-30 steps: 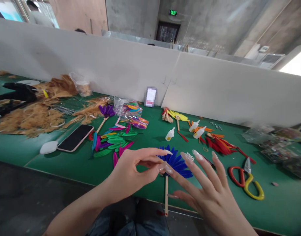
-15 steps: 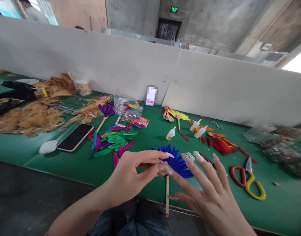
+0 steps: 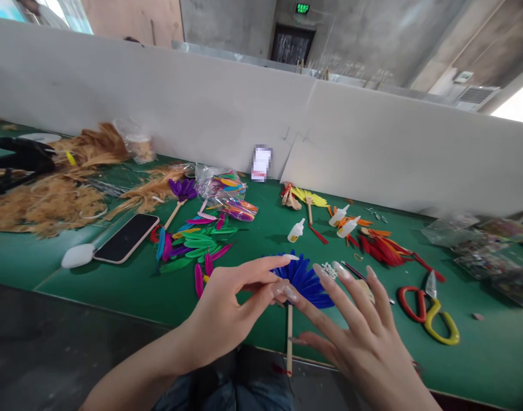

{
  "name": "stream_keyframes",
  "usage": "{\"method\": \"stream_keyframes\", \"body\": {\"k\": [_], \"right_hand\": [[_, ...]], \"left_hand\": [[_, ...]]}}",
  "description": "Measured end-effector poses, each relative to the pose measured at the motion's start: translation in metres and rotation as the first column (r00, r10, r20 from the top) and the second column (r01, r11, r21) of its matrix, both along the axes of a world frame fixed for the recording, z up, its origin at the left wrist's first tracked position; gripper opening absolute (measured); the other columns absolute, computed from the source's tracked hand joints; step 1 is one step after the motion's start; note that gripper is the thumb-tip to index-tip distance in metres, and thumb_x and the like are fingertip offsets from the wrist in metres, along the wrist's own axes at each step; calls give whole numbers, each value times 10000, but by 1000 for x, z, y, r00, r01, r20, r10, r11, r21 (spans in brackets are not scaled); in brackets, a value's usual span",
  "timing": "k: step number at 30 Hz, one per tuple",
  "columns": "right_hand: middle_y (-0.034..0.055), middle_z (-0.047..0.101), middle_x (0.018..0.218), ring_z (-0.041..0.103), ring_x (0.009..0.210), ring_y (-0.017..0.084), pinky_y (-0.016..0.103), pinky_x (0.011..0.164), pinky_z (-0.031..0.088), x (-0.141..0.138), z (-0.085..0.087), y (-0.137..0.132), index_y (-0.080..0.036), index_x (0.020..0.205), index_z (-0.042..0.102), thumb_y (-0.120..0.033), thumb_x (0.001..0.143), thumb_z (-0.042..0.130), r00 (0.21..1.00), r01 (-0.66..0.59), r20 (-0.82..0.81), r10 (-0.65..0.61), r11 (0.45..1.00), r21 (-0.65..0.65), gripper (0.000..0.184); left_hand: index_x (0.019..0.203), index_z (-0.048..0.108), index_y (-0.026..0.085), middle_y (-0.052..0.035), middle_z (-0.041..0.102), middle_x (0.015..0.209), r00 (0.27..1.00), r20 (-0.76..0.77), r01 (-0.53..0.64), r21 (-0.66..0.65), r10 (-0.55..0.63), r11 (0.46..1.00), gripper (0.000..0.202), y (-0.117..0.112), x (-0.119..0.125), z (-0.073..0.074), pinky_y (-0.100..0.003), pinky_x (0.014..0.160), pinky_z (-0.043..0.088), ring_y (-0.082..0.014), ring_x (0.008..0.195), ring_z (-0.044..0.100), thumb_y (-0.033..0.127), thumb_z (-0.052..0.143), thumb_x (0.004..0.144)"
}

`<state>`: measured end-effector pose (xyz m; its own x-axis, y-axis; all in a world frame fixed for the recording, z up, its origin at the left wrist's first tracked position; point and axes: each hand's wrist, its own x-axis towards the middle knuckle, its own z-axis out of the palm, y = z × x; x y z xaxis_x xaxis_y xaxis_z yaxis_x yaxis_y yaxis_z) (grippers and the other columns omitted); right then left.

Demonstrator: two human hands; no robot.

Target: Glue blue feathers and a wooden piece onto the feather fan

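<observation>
My left hand (image 3: 235, 302) is closed, its thumb and a finger pinched on the tip of my right index finger, while its own index finger stretches out above. Anything small between those fingertips is hidden. My right hand (image 3: 368, 337) has its fingers spread, palm down, with nothing in it. Beneath both hands lies a fan of blue feathers (image 3: 308, 285) on a wooden stick handle (image 3: 290, 331) that reaches over the table's near edge. Small white beads (image 3: 328, 270) lie in a pile just beyond my right fingertips, partly covered by them.
Red-and-yellow scissors (image 3: 430, 308) lie to the right. Glue bottles (image 3: 296, 230) stand behind the blue fan. Loose green feathers (image 3: 199, 242), a phone (image 3: 126, 238) and a purple feather fan (image 3: 183, 190) are at left. A yellow fan (image 3: 310, 197) and red feathers (image 3: 383, 248) lie farther back.
The view has shifted slightly. My hands keep nearly the same pose, the left still pinching the right index fingertip; a bit more of the pen-like tool beside the beads shows.
</observation>
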<state>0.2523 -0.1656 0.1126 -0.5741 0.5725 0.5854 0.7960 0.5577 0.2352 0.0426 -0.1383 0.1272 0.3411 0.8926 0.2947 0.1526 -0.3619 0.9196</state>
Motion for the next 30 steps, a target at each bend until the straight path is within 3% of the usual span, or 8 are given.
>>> {"method": "stream_keyframes", "body": {"k": [9,17,23,30], "right_hand": [[0,517,1361,250,1384,217,487,1160,100,1,0,-3,-377,1318,488,-487,864,557,1000,6,-9,-6,1000,-17,472],[18,496,1356,241,1382,219,484,1157,102,1,-1,-2,-367,1278,535,-488,869,546,999,27,-17,-27,1000,3,426],[18,487,1367,233,1387,222,494,1154,100,2,-2,-4,-368,1279,532,-504,859,552,999,32,-9,-32,999,3,442],[10,414,1435,216,1398,223,491,1155,95,3,-3,-6,-370,1305,505,-497,865,547,999,30,-27,-30,1000,1,460]], "left_hand": [[1181,618,224,-32,740,921,998,48,-33,9,33,999,304,0,5,-3,-196,676,575,-134,747,702,184,515,899],[1203,592,226,11,743,859,986,165,28,-130,-6,991,316,0,7,0,-157,677,576,-102,731,700,193,541,892],[1229,568,256,32,733,895,997,74,6,-33,-3,999,354,-1,7,-3,-138,709,558,-88,769,696,146,528,896],[1216,577,292,46,725,917,995,89,-46,74,39,996,370,-4,9,-8,-133,716,556,-78,770,698,116,521,895]]}}
